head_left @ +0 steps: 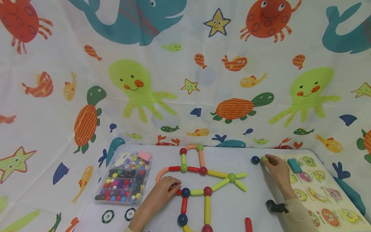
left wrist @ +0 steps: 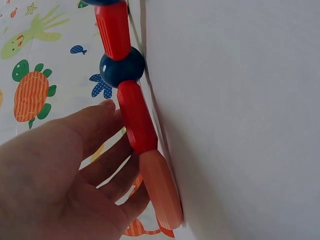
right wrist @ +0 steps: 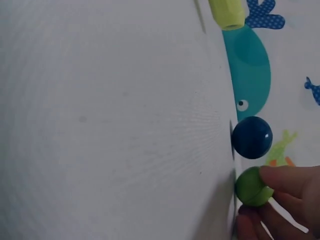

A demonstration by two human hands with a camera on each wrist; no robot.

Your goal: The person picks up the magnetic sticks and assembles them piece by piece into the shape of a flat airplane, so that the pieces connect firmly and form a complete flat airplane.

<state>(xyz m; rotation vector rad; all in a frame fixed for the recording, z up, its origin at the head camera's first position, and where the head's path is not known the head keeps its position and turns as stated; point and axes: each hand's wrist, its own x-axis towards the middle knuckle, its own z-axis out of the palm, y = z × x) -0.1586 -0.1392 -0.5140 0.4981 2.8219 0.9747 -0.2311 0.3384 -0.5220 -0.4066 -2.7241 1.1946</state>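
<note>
My right hand pinches a green ball between thumb and fingertips, close to the tabletop. Just left of it in the head view lies a dark blue ball. My left hand is at the left side of a figure built from coloured rods and balls, its fingers loosely bent. In the left wrist view those fingers reach behind a red rod and a curved orange rod. A blue ball joins that red rod to another. At the figure's right, a green ball bears two short light green rods.
A divided plastic box of beads stands at the left, with two round chips before it. On the right lie a board with food pictures, a teal block and a dark green object. One red rod lies in front.
</note>
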